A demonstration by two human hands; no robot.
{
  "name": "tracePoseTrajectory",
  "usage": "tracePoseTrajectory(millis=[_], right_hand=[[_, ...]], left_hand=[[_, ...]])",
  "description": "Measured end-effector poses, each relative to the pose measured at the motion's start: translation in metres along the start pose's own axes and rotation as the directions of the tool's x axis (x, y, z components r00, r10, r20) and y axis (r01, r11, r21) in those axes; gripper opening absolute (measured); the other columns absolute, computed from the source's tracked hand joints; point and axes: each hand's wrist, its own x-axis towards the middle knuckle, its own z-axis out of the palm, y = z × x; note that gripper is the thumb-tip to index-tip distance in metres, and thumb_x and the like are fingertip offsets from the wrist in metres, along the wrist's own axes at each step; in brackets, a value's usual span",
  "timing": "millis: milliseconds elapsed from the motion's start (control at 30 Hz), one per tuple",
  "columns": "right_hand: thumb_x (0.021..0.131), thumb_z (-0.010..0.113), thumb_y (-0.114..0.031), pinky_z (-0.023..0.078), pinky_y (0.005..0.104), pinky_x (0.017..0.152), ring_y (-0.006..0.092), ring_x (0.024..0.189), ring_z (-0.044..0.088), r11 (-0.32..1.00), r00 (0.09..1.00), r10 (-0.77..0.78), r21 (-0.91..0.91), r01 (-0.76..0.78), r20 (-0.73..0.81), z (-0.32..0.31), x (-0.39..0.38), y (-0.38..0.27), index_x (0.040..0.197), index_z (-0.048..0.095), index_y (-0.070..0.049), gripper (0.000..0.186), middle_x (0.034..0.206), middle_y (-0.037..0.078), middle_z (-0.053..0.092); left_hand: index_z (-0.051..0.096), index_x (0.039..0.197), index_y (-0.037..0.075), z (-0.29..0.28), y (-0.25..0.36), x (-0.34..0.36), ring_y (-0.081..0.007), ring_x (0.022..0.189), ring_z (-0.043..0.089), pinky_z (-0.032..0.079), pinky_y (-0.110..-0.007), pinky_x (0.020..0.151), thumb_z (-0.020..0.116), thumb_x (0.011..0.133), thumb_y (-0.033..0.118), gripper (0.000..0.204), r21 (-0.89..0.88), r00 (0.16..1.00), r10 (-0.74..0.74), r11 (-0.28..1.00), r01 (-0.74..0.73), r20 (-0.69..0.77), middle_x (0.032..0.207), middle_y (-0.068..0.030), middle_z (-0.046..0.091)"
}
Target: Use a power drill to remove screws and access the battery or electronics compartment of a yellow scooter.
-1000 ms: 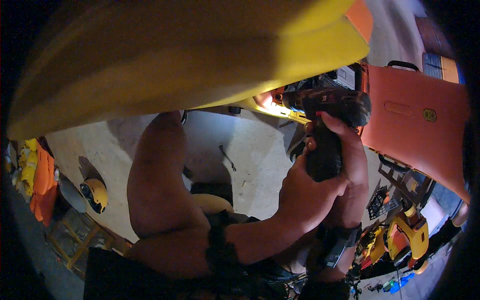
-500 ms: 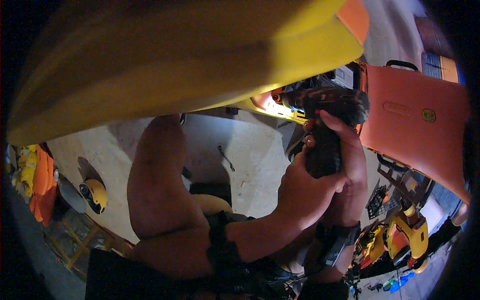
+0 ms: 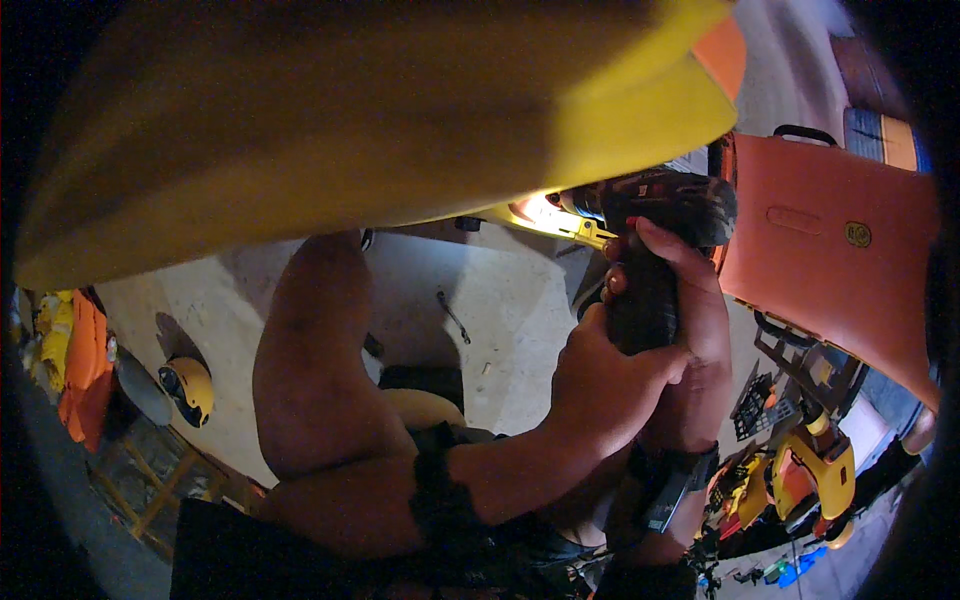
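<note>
A dark cordless drill is held by both my hands, its nose pointing left under the edge of a large curved yellow body. My right hand is closed around the drill's handle. Against the lower end of the handle, my left hand is closed too, next to the right wrist. Bright light falls on a yellow bracket-like edge right by the drill's nose. The yellow body overhangs this spot, and whatever the drill tip touches is hidden.
At the right stands an orange case lid with black handles. Below my hands, a wrench-like tool lies on the concrete floor. A yellow helmet-like object and orange cloth are at left; a yellow tool-like item is lower right.
The yellow body has shifted slightly right and down, covering more of the items behind the drill. Both hands keep their hold on the drill and have barely moved.
</note>
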Motion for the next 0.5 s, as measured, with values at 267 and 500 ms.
tracePoseTrajectory(millis=[267,500], right_hand=[[0.083,0.069,-0.018,0.052,0.0287,0.051,0.0174,0.057,0.06,1.0,1.0,-0.017,0.014,0.017,0.006,0.002,0.0029,0.0019,0.099,0.058,-0.008,0.022,0.08,0.011,0.063],[0.083,0.07,-0.018,0.052,0.0292,0.052,0.0177,0.057,0.06,1.0,1.0,-0.022,0.004,0.022,0.002,0.0044,0.0002,-0.0009,0.098,0.059,-0.007,0.021,0.079,0.011,0.063]], left_hand=[[0.054,0.099,-0.003,-0.0023,-0.0039,0.0029,-0.0156,0.072,0.062,0.051,-0.029,0.067,0.075,0.067,0.012,0.041,-0.049,1.0,0.021,0.999,-0.02,0.019,0.081,-0.0062,0.063],[0.054,0.098,-0.003,-0.001,-0.0019,0.0005,-0.0151,0.072,0.062,0.051,-0.028,0.066,0.076,0.066,0.013,0.042,-0.002,1.0,0.029,1.0,-0.029,0.004,0.081,-0.0056,0.063]])
